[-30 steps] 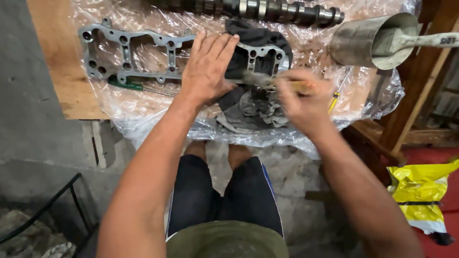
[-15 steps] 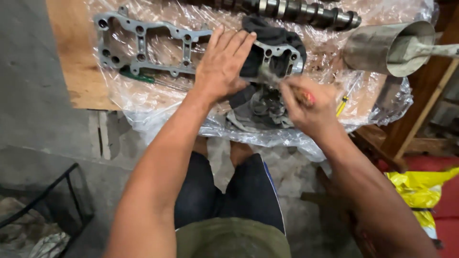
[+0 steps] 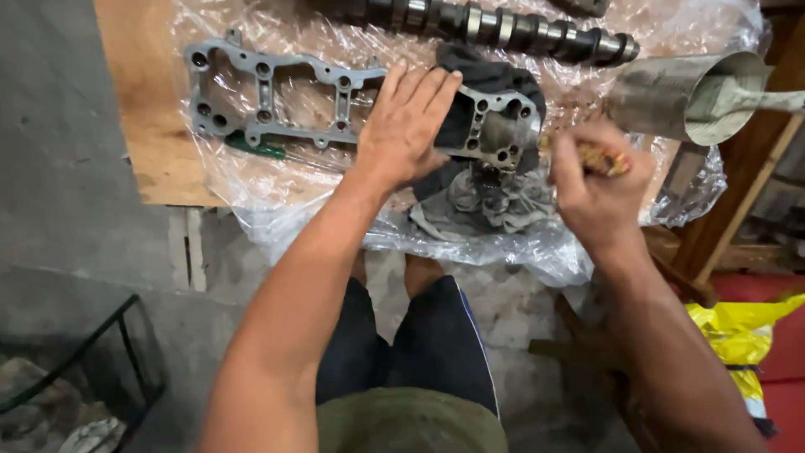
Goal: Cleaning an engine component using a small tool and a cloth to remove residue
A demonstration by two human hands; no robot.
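My left hand (image 3: pixel 404 126) lies flat, fingers spread, pressing down on a long grey metal ladder-shaped frame (image 3: pixel 277 96) with bolt holes, which lies on clear plastic sheeting (image 3: pixel 251 197) over a wooden board. The frame's right end (image 3: pixel 501 126) rests on a dark grey rag (image 3: pixel 486 201). My right hand (image 3: pixel 597 189) is closed around a small brush (image 3: pixel 597 156) with a wooden handle, held just right of the frame's end, its bristles mostly hidden by my fingers.
A camshaft (image 3: pixel 503 29) lies along the back. A metal can (image 3: pixel 683 96) lying on its side with a brush handle in it is at the right. A green-handled screwdriver (image 3: pixel 256 147) lies under the frame. A yellow bag (image 3: pixel 738 340) lies on the floor at right.
My right hand with the brush has pulled away to the right, off the frame's end. My left hand stays pressed on the frame. The view has shifted slightly.
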